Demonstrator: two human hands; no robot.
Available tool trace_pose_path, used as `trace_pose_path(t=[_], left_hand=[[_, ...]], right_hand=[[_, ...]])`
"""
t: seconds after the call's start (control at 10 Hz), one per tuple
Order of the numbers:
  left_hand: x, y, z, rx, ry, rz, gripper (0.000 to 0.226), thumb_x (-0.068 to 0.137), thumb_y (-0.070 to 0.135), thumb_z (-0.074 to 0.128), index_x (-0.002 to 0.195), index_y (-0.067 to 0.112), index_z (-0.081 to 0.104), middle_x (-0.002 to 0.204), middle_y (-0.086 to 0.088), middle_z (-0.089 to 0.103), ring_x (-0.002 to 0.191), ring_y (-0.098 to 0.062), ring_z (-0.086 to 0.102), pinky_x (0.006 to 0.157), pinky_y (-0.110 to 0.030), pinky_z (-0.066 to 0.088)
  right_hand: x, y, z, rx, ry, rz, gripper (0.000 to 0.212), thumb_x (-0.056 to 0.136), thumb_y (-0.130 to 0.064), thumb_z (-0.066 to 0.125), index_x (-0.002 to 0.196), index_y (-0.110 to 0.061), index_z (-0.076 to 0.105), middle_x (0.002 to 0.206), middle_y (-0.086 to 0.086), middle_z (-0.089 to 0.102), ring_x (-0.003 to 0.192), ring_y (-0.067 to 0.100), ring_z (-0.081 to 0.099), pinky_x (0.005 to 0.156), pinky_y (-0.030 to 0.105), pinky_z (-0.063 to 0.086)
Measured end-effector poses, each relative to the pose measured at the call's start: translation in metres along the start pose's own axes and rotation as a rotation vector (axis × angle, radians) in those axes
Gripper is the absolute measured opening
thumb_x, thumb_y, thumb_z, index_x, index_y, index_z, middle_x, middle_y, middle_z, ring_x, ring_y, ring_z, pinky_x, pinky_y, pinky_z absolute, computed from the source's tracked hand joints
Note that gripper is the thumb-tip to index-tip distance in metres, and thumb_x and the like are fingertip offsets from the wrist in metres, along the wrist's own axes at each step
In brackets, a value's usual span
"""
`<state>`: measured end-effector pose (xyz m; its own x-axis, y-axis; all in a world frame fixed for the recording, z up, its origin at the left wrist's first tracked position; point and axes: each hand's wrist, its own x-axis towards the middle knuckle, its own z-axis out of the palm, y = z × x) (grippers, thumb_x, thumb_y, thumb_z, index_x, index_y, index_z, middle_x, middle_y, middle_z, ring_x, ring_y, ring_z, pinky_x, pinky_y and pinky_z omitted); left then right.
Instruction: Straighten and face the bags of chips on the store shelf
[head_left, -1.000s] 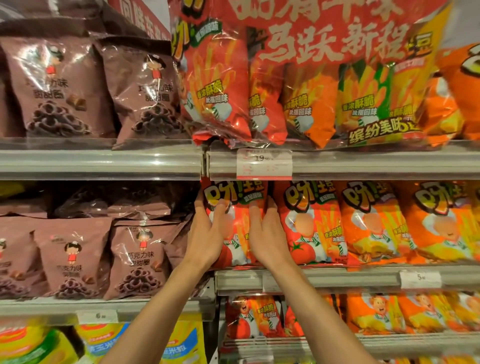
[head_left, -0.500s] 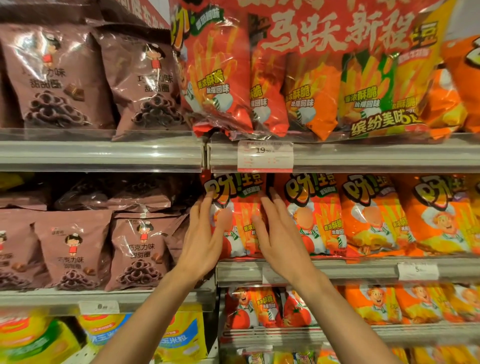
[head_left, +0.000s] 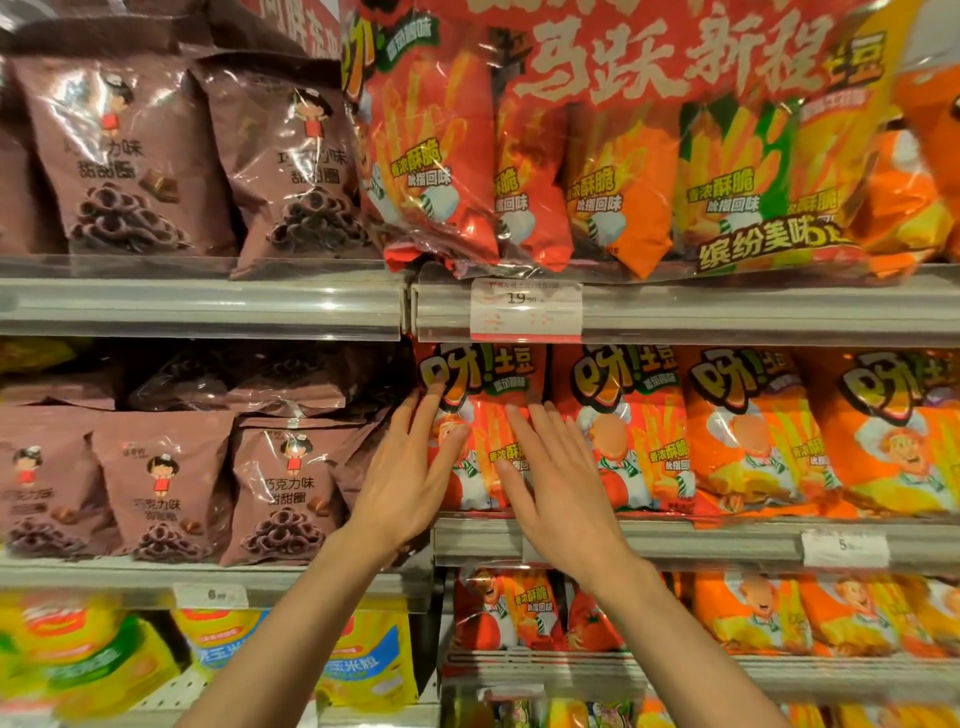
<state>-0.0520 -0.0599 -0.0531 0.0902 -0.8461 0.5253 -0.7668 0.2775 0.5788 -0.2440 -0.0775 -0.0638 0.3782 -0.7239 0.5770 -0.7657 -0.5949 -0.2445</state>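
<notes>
A red tomato-flavour chip bag (head_left: 485, 384) stands upright at the left end of the middle right-hand shelf (head_left: 675, 540). My left hand (head_left: 410, 473) lies flat with straight fingers against the bag's left side. My right hand (head_left: 556, 478) is spread open over its right side, fingers straight. Neither hand grips it. To its right stand another red bag (head_left: 634, 415) and orange bags (head_left: 748, 426) of the same brand, faces forward.
Brown chocolate ring-snack bags (head_left: 280, 483) fill the shelves to the left. A big red multipack (head_left: 597, 145) hangs over the upper shelf edge above a price tag (head_left: 524, 312). Yellow bags (head_left: 363, 654) and more red and orange bags (head_left: 753, 613) sit below.
Both hands let go of the red bag's sides, opened flat and drew back and down a little. The bag stays upright on the shelf.
</notes>
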Motion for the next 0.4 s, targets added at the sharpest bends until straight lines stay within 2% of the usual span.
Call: trace_pose_path(t=[0.1, 0.2, 0.3, 0.4], left_hand=[[-0.007, 0.007, -0.009, 0.026, 0.066, -0.01, 0.063, 0.1, 0.057, 0.044, 0.155, 0.037, 0.022, 0.159, 0.003, 0.029, 0.142, -0.016, 0.038, 0.111, -0.037, 0.038], [-0.016, 0.016, -0.02, 0.085, 0.136, 0.004, 0.059, 0.099, 0.051, 0.051, 0.151, 0.029, 0.035, 0.147, 0.005, 0.042, 0.131, -0.011, 0.047, 0.105, -0.033, 0.043], [-0.027, 0.02, -0.031, 0.148, 0.152, 0.014, 0.043, 0.098, 0.045, 0.056, 0.138, 0.028, 0.051, 0.13, 0.006, 0.056, 0.116, -0.013, 0.058, 0.094, -0.035, 0.049], [-0.041, 0.024, -0.041, 0.12, 0.169, -0.001, 0.03, 0.097, 0.043, 0.058, 0.124, 0.031, 0.059, 0.115, 0.015, 0.063, 0.1, -0.005, 0.063, 0.085, -0.036, 0.053]], right_hand=[[-0.001, -0.001, -0.017, 0.189, -0.036, 0.047, 0.059, 0.103, -0.05, 0.038, 0.157, -0.031, 0.023, 0.164, -0.011, 0.014, 0.151, 0.006, 0.007, 0.121, 0.024, 0.002], [-0.003, 0.004, -0.04, 0.292, 0.034, 0.089, 0.049, 0.101, -0.046, 0.046, 0.147, -0.031, 0.039, 0.145, -0.017, 0.04, 0.128, -0.005, 0.033, 0.106, 0.021, 0.036], [-0.009, 0.013, -0.053, 0.301, 0.067, 0.123, 0.038, 0.1, -0.045, 0.048, 0.136, -0.034, 0.049, 0.123, -0.014, 0.056, 0.111, 0.002, 0.051, 0.09, 0.025, 0.046], [-0.024, 0.014, -0.061, 0.331, 0.069, 0.168, 0.032, 0.098, -0.045, 0.05, 0.128, -0.033, 0.056, 0.102, -0.017, 0.062, 0.092, -0.001, 0.059, 0.082, 0.031, 0.053]])
